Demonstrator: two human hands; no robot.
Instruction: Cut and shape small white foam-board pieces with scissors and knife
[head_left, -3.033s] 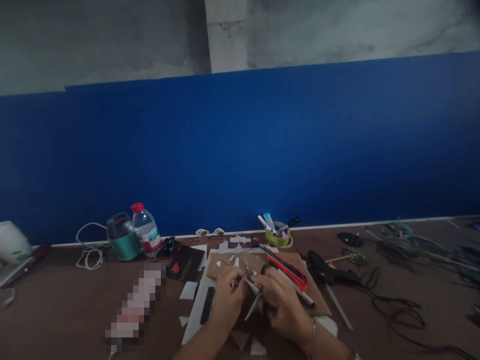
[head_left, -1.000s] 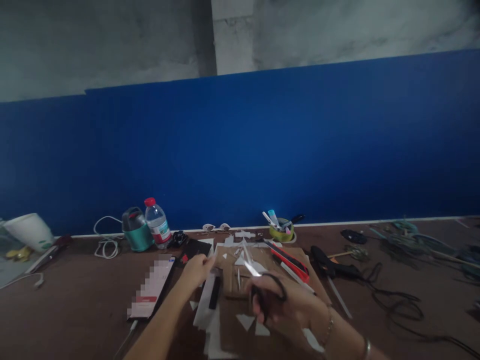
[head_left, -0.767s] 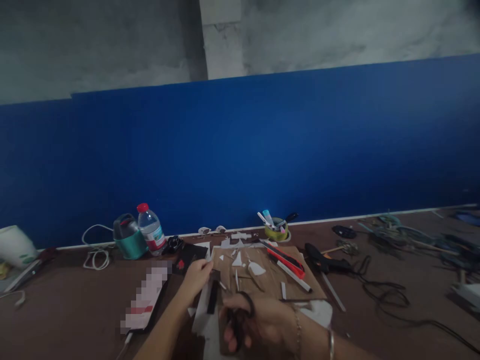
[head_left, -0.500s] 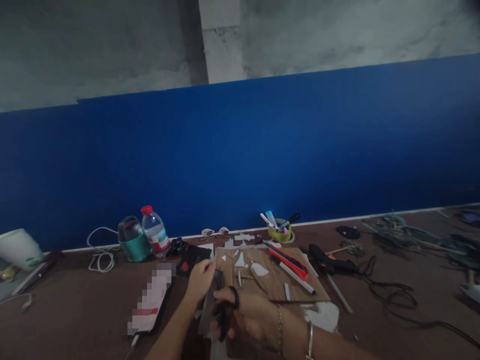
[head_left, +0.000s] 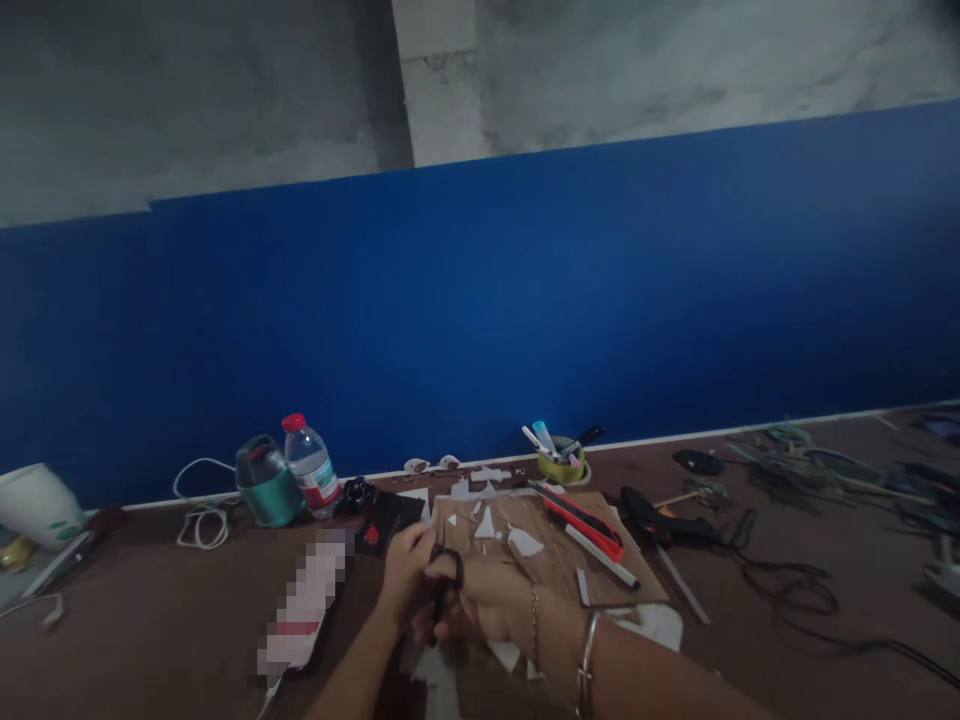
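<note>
Low in the middle of the view, my right hand (head_left: 480, 605) grips black-handled scissors (head_left: 444, 580), fingers through the loops. Touching it on the left, my left hand (head_left: 405, 570) is closed on a strip of white card that is mostly hidden behind both hands. Both hands hover over white card pieces (head_left: 442, 680) at the left edge of a brown cardboard sheet (head_left: 555, 560). Small white cut-outs (head_left: 523, 541) lie on that sheet.
A red utility knife (head_left: 581, 520), a white pen (head_left: 604, 555) and a black glue gun (head_left: 660, 520) with its cable lie to the right. A water bottle (head_left: 310, 465), a teal container (head_left: 264, 482), a yellow tape roll holding pens (head_left: 560, 462) and a blue wall stand behind.
My right hand carried the scissors from the cardboard's middle leftward to meet my left hand. The left hand shifted left from the centre and took hold of the white strip.
</note>
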